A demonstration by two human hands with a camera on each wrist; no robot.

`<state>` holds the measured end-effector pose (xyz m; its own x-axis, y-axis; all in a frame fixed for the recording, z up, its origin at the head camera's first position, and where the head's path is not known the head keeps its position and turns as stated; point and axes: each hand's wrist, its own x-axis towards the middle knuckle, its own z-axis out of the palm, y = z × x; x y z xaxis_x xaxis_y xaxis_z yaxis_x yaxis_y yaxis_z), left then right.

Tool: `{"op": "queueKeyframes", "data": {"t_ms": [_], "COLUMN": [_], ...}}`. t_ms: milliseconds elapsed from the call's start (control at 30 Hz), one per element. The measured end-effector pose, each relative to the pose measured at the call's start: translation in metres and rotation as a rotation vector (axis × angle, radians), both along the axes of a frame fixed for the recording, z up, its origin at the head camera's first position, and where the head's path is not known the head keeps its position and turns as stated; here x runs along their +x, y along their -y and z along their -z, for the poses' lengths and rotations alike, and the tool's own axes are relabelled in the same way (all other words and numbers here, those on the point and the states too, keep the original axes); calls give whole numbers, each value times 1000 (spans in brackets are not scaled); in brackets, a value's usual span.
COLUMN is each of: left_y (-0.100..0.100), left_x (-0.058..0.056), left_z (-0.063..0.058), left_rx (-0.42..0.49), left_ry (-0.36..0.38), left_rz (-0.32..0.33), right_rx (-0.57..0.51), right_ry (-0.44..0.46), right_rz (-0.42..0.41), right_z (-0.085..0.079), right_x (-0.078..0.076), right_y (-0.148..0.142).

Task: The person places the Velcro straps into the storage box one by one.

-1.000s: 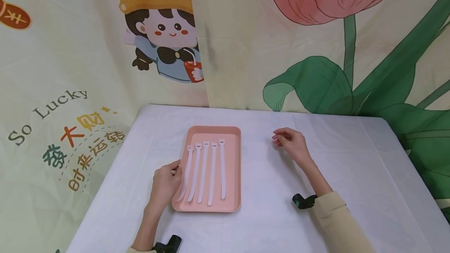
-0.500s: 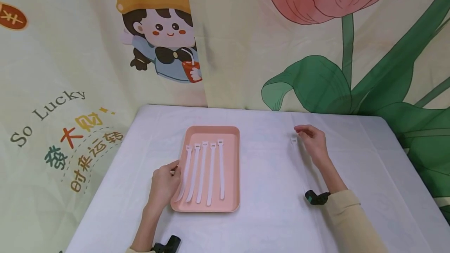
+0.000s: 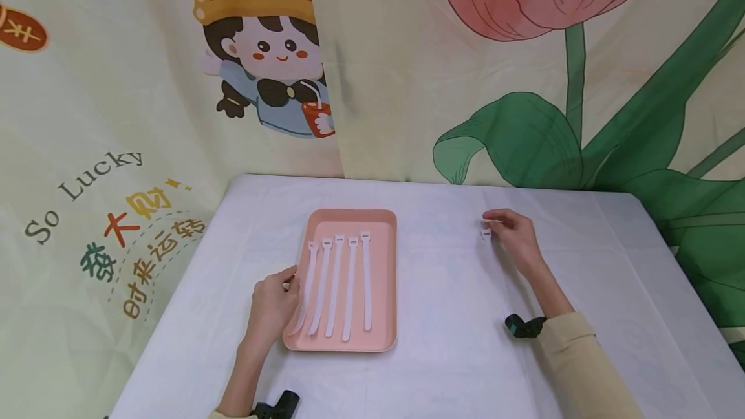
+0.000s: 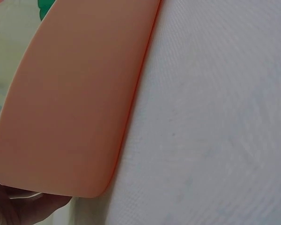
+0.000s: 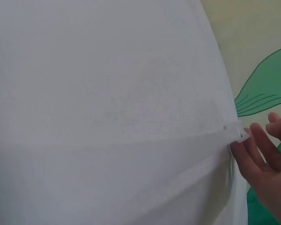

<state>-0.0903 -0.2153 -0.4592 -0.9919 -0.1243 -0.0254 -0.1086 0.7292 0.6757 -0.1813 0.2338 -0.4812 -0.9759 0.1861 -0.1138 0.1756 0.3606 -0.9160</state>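
Observation:
My left hand (image 3: 273,306) grips the left rim of a pink rectangular tray (image 3: 385,277). In the left wrist view the tray's outer wall (image 4: 75,93) fills much of the frame, with my fingers (image 4: 42,206) at its end. Several white cable ties (image 3: 350,290) lie side by side lengthwise in the tray, slotted heads toward the far end. Right of the tray, my right hand (image 3: 515,238) pinches the slotted head of another white cable tie (image 5: 239,133) between thumb and finger. Its pale strap runs toward me over the white cloth and is hard to make out.
A white cloth (image 3: 442,315) covers the table. Behind it hangs a printed backdrop (image 3: 384,83) with a cartoon figure and a tulip. Black cameras (image 3: 524,326) are strapped to both wrists.
My right hand moved to the right, away from the tray, then shifted slightly to the left at the cable tie's head. My left hand stayed on the tray's rim.

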Motion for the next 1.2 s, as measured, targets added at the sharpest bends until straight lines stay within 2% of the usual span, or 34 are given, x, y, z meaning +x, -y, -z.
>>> {"op": "queueKeyframes", "data": {"t_ms": [433,933,1200], "left_y": [-1,0,-1], "left_x": [-1,0,0], "left_z": [1,1,0], "left_rx": [-8,-8,-2], "left_ry": [-5,-7,-1], "left_rz": [-7,-11,-11], "right_rx": [52,148,160], "right_ry": [29,2,-17], "right_rz": [-68,-38,-34], "right_z": [4,5,8], "right_x": [10,19,21], "right_y": [-1,-1,-2]}}
